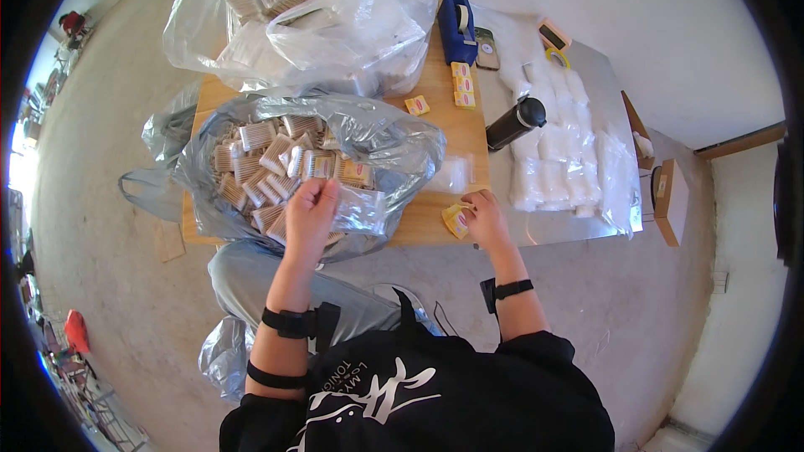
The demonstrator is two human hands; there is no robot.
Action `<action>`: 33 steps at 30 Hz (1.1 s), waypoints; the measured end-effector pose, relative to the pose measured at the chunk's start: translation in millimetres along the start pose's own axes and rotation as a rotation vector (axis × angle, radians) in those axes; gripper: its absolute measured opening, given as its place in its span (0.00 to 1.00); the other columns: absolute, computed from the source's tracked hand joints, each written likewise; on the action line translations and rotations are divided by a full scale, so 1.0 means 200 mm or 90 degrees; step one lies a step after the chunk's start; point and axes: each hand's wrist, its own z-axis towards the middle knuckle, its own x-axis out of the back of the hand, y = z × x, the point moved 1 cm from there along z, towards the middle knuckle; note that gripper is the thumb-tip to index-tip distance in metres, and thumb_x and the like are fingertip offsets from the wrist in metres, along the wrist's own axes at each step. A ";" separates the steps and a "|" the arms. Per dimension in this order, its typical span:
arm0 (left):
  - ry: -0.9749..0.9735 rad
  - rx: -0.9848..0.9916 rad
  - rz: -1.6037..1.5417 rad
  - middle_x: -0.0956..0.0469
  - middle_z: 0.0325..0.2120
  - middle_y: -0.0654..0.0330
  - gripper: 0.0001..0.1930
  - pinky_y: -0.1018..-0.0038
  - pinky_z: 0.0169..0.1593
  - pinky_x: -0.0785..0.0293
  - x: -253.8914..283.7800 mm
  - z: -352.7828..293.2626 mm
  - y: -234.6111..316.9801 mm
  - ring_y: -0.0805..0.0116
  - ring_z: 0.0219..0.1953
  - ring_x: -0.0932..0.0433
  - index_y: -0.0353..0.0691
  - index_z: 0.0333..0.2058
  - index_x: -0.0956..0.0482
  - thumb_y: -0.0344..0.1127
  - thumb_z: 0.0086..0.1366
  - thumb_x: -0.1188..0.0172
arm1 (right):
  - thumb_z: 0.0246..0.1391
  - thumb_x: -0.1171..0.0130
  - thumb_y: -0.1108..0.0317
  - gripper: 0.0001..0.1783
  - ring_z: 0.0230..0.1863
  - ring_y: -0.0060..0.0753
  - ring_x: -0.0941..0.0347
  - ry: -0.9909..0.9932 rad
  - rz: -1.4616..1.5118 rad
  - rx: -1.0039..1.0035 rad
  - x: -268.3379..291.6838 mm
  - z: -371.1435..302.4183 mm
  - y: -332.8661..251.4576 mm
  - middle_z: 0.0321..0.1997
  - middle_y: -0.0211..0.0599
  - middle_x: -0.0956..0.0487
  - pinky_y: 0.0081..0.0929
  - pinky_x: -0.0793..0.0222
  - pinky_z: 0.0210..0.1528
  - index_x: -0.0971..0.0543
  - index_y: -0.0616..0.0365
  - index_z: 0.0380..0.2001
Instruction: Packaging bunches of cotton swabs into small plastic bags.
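My left hand (311, 216) is closed, pinching a small clear plastic bag (362, 213) by its left edge. It hovers over a large grey plastic bag (400, 136) lying open on the table and full of cotton swab bundles (275, 153). Two bundles near that hand show yellow labels. By the table's front edge, the fingers of my right hand (486, 216) close on a yellow card (455, 221), one of a few that seem to overlap. Just behind them lies a stack of clear small bags (453, 174).
Another clear bag of swab bundles (352, 29) stands at the back. A blue tape dispenser (457, 29), phone (487, 48), yellow card stacks (463, 85) and black bottle (516, 123) sit to the right. Packed white bundles (553, 142) cover the metal tabletop; a cardboard box (672, 201) stands beyond.
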 end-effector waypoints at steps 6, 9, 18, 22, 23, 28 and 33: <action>-0.063 -0.083 0.033 0.32 0.15 0.67 0.10 0.79 0.24 0.38 -0.21 -0.05 -0.02 0.80 0.19 0.36 0.36 0.26 0.26 0.36 0.64 0.44 | 0.57 0.45 0.68 0.10 0.28 0.24 0.26 -0.152 1.035 -0.384 0.03 0.03 -0.49 0.27 0.30 0.25 0.22 0.31 0.29 0.30 0.60 0.40; -0.079 -0.155 0.116 0.30 0.15 0.62 0.10 0.76 0.25 0.35 -0.29 -0.06 -0.01 0.73 0.20 0.32 0.36 0.26 0.26 0.36 0.62 0.42 | 0.58 0.48 0.72 0.07 0.24 0.24 0.28 -0.160 0.961 -0.351 -0.02 -0.02 -0.52 0.25 0.30 0.26 0.19 0.33 0.26 0.32 0.57 0.39; -0.247 -0.719 0.461 0.24 0.41 0.56 0.10 0.63 0.50 0.31 -0.38 0.07 0.03 0.58 0.47 0.27 0.41 0.35 0.23 0.35 0.53 0.40 | 0.58 0.49 0.74 0.02 0.19 0.16 0.35 0.163 0.795 -0.375 0.05 0.11 -0.04 0.21 0.27 0.28 0.16 0.41 0.20 0.31 0.57 0.34; -0.358 -0.760 0.648 0.32 0.54 0.57 0.16 0.56 0.63 0.48 -0.46 0.15 0.00 0.57 0.62 0.42 0.43 0.40 0.23 0.40 0.52 0.39 | 0.56 0.47 0.73 0.05 0.19 0.18 0.33 0.095 0.602 -0.388 -0.05 0.19 0.10 0.21 0.31 0.27 0.17 0.38 0.20 0.31 0.59 0.35; -0.306 -0.665 0.711 0.35 0.56 0.57 0.19 0.54 0.65 0.54 -0.44 0.21 -0.05 0.56 0.63 0.46 0.44 0.44 0.24 0.41 0.52 0.39 | 0.55 0.46 0.73 0.06 0.19 0.19 0.32 0.049 0.521 -0.375 -0.10 0.21 0.11 0.21 0.32 0.26 0.18 0.37 0.21 0.31 0.59 0.35; -0.251 -0.424 0.819 0.39 0.59 0.56 0.29 0.51 0.66 0.62 -0.30 0.41 -0.19 0.54 0.66 0.53 0.48 0.55 0.30 0.46 0.53 0.39 | 0.52 0.43 0.70 0.10 0.21 0.32 0.27 0.007 0.398 -0.323 -0.20 0.32 0.05 0.20 0.37 0.24 0.27 0.31 0.25 0.30 0.59 0.38; -0.257 -0.414 0.795 0.38 0.59 0.56 0.29 0.51 0.66 0.62 -0.29 0.42 -0.23 0.53 0.65 0.51 0.49 0.54 0.30 0.47 0.53 0.39 | 0.47 0.39 0.66 0.17 0.41 0.56 0.28 0.068 -0.052 -0.269 -0.14 0.31 -0.09 0.39 0.46 0.25 0.44 0.32 0.41 0.29 0.57 0.40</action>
